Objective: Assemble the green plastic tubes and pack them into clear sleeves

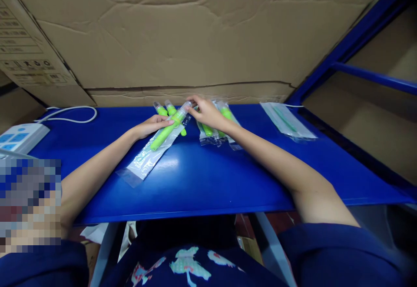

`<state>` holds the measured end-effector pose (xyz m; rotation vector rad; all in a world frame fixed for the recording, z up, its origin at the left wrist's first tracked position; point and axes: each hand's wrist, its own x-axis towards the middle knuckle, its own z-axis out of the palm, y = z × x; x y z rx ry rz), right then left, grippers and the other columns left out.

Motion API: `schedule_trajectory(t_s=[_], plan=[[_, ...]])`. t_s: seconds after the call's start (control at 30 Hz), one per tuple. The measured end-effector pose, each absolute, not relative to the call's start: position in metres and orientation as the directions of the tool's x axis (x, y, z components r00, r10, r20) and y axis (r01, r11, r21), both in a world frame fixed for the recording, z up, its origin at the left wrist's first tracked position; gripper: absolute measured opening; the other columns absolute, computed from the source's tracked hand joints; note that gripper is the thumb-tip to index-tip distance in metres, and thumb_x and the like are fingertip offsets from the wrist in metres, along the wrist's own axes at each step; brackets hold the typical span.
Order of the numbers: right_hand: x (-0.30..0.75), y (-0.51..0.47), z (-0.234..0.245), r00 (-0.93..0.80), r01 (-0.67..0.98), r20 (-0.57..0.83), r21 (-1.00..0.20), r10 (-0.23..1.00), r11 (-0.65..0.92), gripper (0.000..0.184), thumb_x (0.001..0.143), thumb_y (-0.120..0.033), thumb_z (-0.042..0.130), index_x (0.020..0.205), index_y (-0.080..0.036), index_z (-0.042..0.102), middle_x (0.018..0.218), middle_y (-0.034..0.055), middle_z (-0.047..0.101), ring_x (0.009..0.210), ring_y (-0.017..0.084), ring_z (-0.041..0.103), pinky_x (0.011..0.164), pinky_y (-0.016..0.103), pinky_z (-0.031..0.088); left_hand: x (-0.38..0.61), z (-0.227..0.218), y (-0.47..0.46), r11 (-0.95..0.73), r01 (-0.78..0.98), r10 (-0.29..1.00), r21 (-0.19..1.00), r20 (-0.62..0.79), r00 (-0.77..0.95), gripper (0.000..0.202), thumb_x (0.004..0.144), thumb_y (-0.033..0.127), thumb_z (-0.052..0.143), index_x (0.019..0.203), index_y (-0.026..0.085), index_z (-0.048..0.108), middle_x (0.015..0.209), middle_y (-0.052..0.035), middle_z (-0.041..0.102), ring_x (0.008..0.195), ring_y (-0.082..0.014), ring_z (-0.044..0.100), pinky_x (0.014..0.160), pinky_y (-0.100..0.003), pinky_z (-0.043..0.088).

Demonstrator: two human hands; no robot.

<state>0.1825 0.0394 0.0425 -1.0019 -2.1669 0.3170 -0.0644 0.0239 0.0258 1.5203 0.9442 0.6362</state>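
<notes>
A lime-green stick with a clear cap (162, 136) slants over a long clear plastic bag (140, 161) with a white backing; whether it lies fully inside the bag I cannot tell. My left hand (152, 126) grips the stick and bag around the middle, thumb on top. At the upper end, the fingers of my right hand (203, 112) pinch around the clear cap. Behind my left hand, two similar green sticks (160, 108) rest on the table. Beside my right wrist lie bagged green sticks (226, 113), partly hidden by my forearm.
The blue table (208, 182) backs onto a cardboard wall (195, 39). To the right is a stack of flat clear bags (286, 121). A white power strip (24, 137) and a looped white cable (78, 121) sit at the left. A blue metal frame (352, 39) borders the right side.
</notes>
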Motion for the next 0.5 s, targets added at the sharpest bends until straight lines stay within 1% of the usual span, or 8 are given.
schedule_trajectory(t_s=[0.13,0.23,0.3,0.4,0.5], plan=[[0.186,0.049,0.038,-0.387,0.513,0.535,-0.552,0.751,0.658,0.039,0.095,-0.043,0.058,0.124,-0.017,0.058,0.119,0.0155,0.071,0.108,0.029,0.068,0.096,0.048,0.055,-0.056,0.035,0.021,-0.078,0.269,0.847,0.960,-0.079,0.526,0.062,0.068,0.069,0.081,0.096,0.013,0.077,0.089,-0.0075,0.080,0.071,-0.0143,0.069,0.067,-0.023,0.052],[0.189,0.056,0.042,-0.310,0.440,0.589,-0.607,0.746,0.662,0.045,0.094,-0.053,0.058,0.124,-0.019,0.057,0.119,0.0146,0.069,0.108,0.028,0.067,0.096,0.047,0.056,-0.043,0.049,0.017,-0.160,0.303,0.858,0.940,-0.020,0.514,0.065,0.069,0.072,0.078,0.095,0.012,0.076,0.092,-0.0098,0.079,0.073,-0.0161,0.069,0.069,-0.025,0.051],[0.192,0.059,0.047,-0.258,0.385,0.622,-0.636,0.739,0.669,0.051,0.094,-0.061,0.057,0.124,-0.021,0.057,0.120,0.0142,0.068,0.109,0.027,0.066,0.097,0.047,0.056,-0.032,0.058,0.017,-0.181,0.294,0.869,0.938,0.013,0.494,0.066,0.072,0.072,0.075,0.098,0.012,0.074,0.092,-0.0106,0.079,0.074,-0.0174,0.069,0.069,-0.027,0.051],[0.198,0.065,0.052,-0.186,0.316,0.655,-0.666,0.733,0.676,0.063,0.090,-0.074,0.055,0.126,-0.022,0.058,0.123,0.0145,0.067,0.110,0.026,0.066,0.098,0.046,0.057,-0.012,0.066,0.021,-0.216,0.279,0.878,0.936,0.061,0.475,0.059,0.076,0.067,0.075,0.093,0.010,0.073,0.087,-0.0100,0.077,0.071,-0.0159,0.067,0.065,-0.025,0.048],[0.204,0.074,0.049,-0.115,0.280,0.663,-0.693,0.740,0.664,0.074,0.084,-0.082,0.054,0.126,-0.021,0.058,0.122,0.0146,0.067,0.109,0.027,0.067,0.098,0.046,0.057,0.007,0.068,0.032,-0.233,0.203,0.889,0.951,0.124,0.441,0.043,0.084,0.053,0.073,0.092,0.011,0.072,0.085,-0.0072,0.076,0.069,-0.0131,0.064,0.066,-0.024,0.047]])
